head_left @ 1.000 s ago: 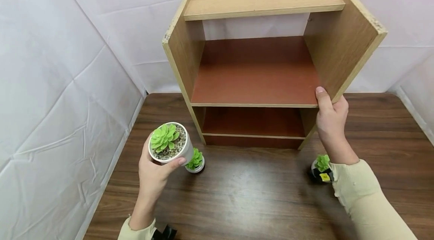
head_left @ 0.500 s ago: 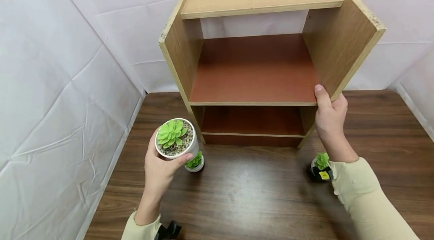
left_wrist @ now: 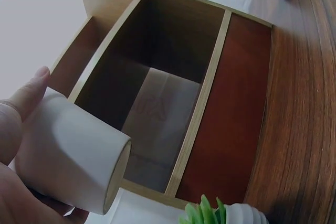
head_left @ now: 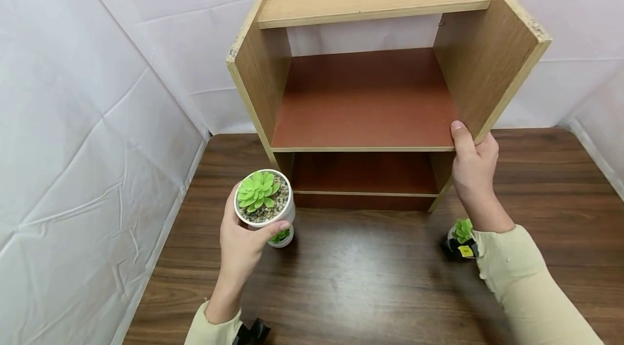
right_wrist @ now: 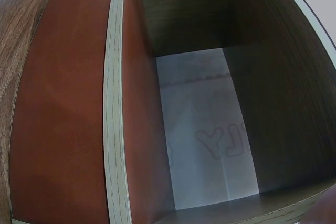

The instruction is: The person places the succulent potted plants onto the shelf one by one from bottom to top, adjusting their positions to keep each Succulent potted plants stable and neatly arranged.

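My left hand (head_left: 242,245) grips a white pot (head_left: 285,215) holding a green succulent (head_left: 257,191) in pebbles, thumb along its near side. In the left wrist view the smooth side and base of this white pot (left_wrist: 79,150) show, raised off the table in front of the shelf's left side. My right hand (head_left: 474,171) grips the right side panel of a wooden shelf unit (head_left: 365,101), its thumb on the reddish-brown middle board. At the right wrist view's lower right corner a blurred bit of hand (right_wrist: 321,208) shows by the panel edge.
A small potted succulent (head_left: 281,239) stands on the dark wood table (head_left: 351,280) behind the held pot, partly hidden. Another small succulent (head_left: 462,230) is by the right sleeve, beside a black wrist device (head_left: 459,250). White sheeting (head_left: 97,134) hangs at the left and back.
My left hand has moved the potted succulent to the right and slightly up, now overlapping the small plant behind it. My right hand keeps its grip on the shelf unit.
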Action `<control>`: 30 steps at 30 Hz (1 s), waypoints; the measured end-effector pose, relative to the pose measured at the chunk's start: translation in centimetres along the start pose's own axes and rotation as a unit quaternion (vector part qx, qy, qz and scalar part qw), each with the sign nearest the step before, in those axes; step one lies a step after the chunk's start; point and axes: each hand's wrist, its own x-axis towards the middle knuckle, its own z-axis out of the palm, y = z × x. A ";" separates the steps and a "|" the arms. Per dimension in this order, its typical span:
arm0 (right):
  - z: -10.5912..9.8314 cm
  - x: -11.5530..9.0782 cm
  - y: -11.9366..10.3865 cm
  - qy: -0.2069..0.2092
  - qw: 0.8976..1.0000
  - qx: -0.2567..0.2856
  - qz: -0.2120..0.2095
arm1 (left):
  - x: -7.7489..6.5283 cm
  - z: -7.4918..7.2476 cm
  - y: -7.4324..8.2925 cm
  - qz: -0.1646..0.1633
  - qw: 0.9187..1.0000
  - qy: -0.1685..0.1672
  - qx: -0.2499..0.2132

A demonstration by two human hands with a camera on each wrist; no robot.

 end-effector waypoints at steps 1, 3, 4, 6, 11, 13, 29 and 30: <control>0.0 0.0 0.0 0.000 1.000 -0.002 -0.001 | 0.0 0.1 0.0 -0.001 1.000 -0.002 -0.002; 0.0 0.0 0.0 0.002 1.000 -0.007 0.000 | 0.0 0.4 -0.1 -0.002 1.000 -0.005 -0.002; 0.0 0.0 0.0 0.001 1.000 -0.009 -0.001 | -0.1 0.5 -0.1 -0.003 1.000 -0.006 -0.003; -0.1 0.1 0.1 0.000 1.000 -0.011 -0.002 | -0.1 0.8 -0.1 -0.003 1.000 -0.007 0.004; -0.1 0.1 0.1 -0.003 1.000 0.001 -0.003 | -0.3 1.2 -0.2 -0.005 1.000 0.000 0.016; -0.1 0.1 0.1 -0.001 1.000 0.006 -0.003 | -0.3 1.3 -0.2 -0.006 1.000 0.002 0.007; 0.1 -0.1 0.1 0.007 1.000 -0.001 -0.016 | -0.5 3.3 1.7 -0.026 1.000 0.007 0.011; 0.1 -0.1 0.1 0.008 1.000 -0.001 -0.017 | -0.5 3.5 2.0 -0.027 1.000 0.011 0.012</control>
